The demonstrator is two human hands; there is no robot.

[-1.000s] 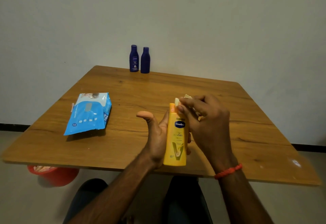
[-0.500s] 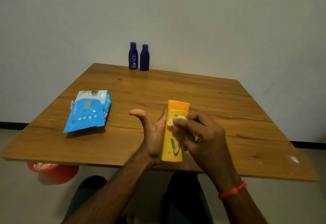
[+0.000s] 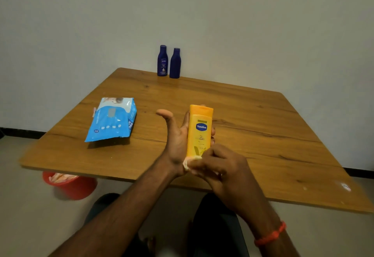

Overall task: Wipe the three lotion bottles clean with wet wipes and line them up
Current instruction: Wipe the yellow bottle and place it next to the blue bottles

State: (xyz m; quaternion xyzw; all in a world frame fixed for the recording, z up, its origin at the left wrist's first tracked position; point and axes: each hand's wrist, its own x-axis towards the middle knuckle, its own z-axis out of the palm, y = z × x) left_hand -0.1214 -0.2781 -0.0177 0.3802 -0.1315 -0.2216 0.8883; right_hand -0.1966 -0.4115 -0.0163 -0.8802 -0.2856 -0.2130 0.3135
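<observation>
Counter (image 3: 242, 103): wooden, far edge close to the wall, near edge just above the person's lap. Open surface to the right of the hands and across the middle. The left side holds a blue pack of wipes (image 3: 111, 121), lying flat, well apart from the hands. A red bucket (image 3: 70, 186) sits on the floor under the near-left edge.

Two dark blue bottles stand upright at the far edge, side by side and nearly touching. The left blue bottle (image 3: 162, 60) shows its label; the right blue bottle (image 3: 175, 63) shows a plain face.

The yellow bottle (image 3: 199, 133) is held upright above the near-middle of the counter, cap end up, blue oval logo facing the camera. The left hand (image 3: 176, 145) holds it from behind: thumb stuck out to the left, fingers (image 3: 212, 133) curled round the back with their tips showing at the right side.

The right hand (image 3: 220, 167), with an orange band (image 3: 271, 234) on its wrist, has its fingers bunched and pinching a pale wipe (image 3: 189, 161) against the bottle's lower end. The hand is slightly blurred.

Against half a second ago: the wipe was high on the front, over the logo, and is now at the bottom, with the logo uncovered. A second ago it was at the cap. The pack and the blue bottles have not moved.
</observation>
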